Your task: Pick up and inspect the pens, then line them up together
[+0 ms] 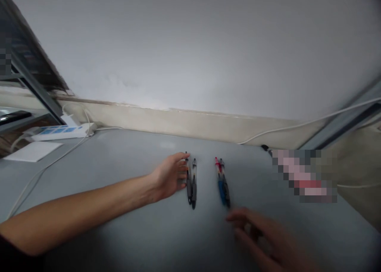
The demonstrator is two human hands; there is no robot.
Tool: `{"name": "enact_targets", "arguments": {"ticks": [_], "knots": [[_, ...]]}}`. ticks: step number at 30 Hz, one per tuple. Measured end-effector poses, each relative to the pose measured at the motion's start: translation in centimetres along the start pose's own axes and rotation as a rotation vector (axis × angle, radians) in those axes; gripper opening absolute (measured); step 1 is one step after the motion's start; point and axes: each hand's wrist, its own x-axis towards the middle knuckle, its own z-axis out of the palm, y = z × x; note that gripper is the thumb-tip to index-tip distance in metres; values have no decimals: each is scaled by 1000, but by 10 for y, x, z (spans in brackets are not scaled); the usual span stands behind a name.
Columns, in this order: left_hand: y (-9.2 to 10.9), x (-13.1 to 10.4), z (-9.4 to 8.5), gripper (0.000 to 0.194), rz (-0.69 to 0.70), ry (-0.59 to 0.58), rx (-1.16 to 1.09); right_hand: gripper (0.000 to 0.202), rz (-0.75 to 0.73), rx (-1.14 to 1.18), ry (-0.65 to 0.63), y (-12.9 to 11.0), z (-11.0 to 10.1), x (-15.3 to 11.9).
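Observation:
Two dark-gripped pens lie side by side on the grey table, a left one point(189, 186) and a right one point(194, 184). My left hand point(171, 174) rests on its edge beside them, fingers apart, its fingertips at the left pen. To the right lie two more pens close together, one with a pink top and blue grip point(221, 188) and one with a black grip point(226, 190). My right hand point(258, 236), blurred by motion, is just below their lower ends, with its fingers apart and nothing visible in them.
A white power strip point(64, 132) with plugs and cables sits at the back left, near a white flat piece point(35, 151). A pixelated item lies at the right. A cable point(274, 128) runs along the wall.

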Motion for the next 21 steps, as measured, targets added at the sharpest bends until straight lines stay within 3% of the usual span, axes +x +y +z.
{"name": "enact_targets", "arguments": {"ticks": [4, 8, 15, 17, 21], "knots": [[-5, -8, -2, 15, -7, 53, 36, 31, -227, -221, -37, 7, -7, 23], [-10, -17, -6, 17, -28, 55, 45, 53, -416, -435, -32, 23, 0, 43], [-29, -40, -23, 40, -19, -41, 29, 36, -655, -667, 91, 24, 11, 46], [-35, -49, -28, 46, 15, -131, 77, 38, -727, -671, 120, 21, 10, 42], [-46, -60, -35, 30, 91, -253, 230, 45, -780, -639, 158, 21, 7, 34]]}}
